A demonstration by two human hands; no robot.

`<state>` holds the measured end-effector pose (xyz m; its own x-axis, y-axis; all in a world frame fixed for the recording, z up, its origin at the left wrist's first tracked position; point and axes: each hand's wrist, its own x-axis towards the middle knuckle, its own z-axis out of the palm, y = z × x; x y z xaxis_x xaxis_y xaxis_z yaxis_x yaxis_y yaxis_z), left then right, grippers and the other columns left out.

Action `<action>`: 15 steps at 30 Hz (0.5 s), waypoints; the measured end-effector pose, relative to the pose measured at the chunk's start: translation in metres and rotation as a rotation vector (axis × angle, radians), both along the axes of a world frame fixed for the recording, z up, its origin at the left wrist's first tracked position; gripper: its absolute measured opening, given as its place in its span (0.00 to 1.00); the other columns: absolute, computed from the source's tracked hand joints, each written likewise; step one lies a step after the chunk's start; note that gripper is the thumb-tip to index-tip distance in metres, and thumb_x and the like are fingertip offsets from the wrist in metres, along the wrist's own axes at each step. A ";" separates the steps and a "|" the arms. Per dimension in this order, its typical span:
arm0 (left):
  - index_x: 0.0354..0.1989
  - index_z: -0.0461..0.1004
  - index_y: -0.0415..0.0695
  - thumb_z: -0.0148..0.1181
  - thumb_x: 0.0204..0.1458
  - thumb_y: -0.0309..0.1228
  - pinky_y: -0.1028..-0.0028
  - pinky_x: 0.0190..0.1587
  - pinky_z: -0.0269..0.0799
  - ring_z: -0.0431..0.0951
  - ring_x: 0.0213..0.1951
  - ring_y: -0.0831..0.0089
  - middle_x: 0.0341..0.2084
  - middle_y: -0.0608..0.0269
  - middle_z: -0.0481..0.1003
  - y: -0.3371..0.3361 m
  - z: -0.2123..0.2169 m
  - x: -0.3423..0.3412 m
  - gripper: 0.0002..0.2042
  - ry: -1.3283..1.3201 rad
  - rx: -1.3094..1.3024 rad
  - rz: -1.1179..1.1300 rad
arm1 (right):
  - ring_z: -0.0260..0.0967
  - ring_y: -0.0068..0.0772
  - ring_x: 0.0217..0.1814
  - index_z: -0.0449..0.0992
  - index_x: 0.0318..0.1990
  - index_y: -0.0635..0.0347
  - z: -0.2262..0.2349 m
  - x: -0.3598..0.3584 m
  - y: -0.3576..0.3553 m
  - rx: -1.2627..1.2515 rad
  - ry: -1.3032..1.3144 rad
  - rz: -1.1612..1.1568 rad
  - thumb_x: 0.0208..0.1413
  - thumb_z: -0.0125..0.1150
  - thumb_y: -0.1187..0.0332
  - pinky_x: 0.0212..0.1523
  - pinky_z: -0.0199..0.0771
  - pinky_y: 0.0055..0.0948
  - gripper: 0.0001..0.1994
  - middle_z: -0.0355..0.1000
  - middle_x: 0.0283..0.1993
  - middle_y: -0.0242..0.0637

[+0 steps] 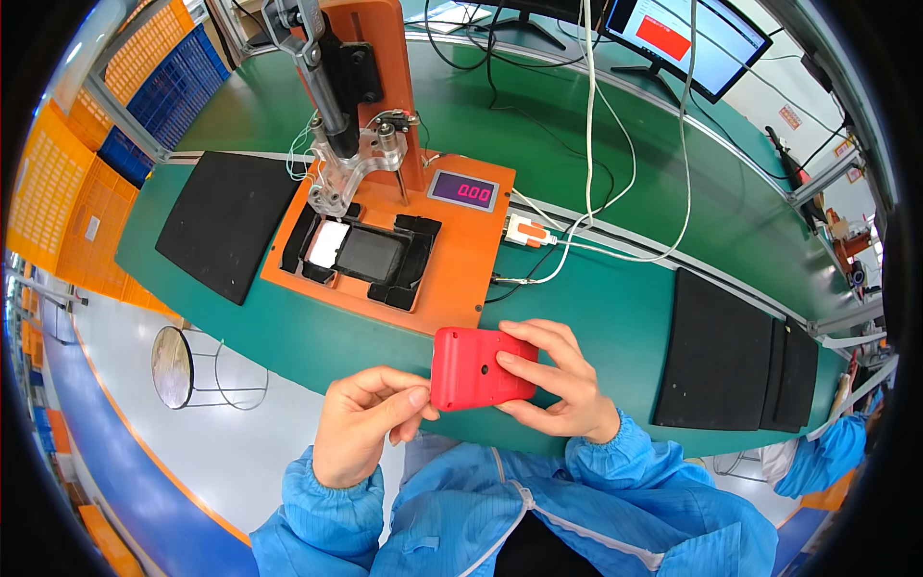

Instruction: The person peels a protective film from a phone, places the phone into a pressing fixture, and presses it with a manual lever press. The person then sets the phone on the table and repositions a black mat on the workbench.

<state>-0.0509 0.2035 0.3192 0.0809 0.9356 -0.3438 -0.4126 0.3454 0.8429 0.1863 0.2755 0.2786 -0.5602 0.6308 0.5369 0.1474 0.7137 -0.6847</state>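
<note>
So the red rounded plastic case (471, 373) just in front of the orange flat fixture base (466, 245) only shows one broad side; the other faces away, and the right hand (562, 389) hides its right end. Can't tell if the left hand (358, 428) pinches anything small. Behind the base, the silver-and-black metal clamp (330, 101) runs out of frame, as does a black-framed monitor (630, 34) whose small text is unreadable. Far right of it, a blue-sleeved co-worker (827, 457) is mostly cut off.
</note>
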 end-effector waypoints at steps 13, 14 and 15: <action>0.32 0.70 0.37 0.54 0.54 0.24 0.82 0.19 0.59 0.66 0.17 0.80 0.19 0.62 0.71 0.003 0.004 0.026 0.03 0.134 0.038 0.142 | 0.64 0.48 0.55 0.75 0.51 0.63 -0.003 -0.005 -0.006 -0.081 0.017 0.024 0.39 0.72 0.69 0.52 0.67 0.39 0.27 0.64 0.59 0.49; 0.34 0.71 0.37 0.55 0.54 0.23 0.83 0.22 0.60 0.67 0.20 0.82 0.20 0.65 0.72 0.003 0.002 0.028 0.03 0.100 0.040 0.119 | 0.64 0.46 0.55 0.74 0.51 0.63 -0.010 -0.003 -0.006 -0.076 0.015 0.033 0.40 0.72 0.70 0.52 0.67 0.39 0.26 0.65 0.59 0.48; 0.36 0.73 0.37 0.56 0.55 0.23 0.84 0.24 0.62 0.68 0.22 0.85 0.22 0.67 0.73 0.003 0.000 0.030 0.03 0.068 0.040 0.099 | 0.65 0.45 0.55 0.74 0.52 0.63 -0.012 -0.003 -0.006 -0.073 0.015 0.045 0.41 0.72 0.70 0.53 0.67 0.39 0.26 0.66 0.58 0.46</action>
<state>-0.0211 0.2067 0.3187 -0.0351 0.9508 -0.3079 -0.3848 0.2715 0.8822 0.1833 0.2699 0.2665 -0.5809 0.6427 0.4995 0.1052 0.6677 -0.7369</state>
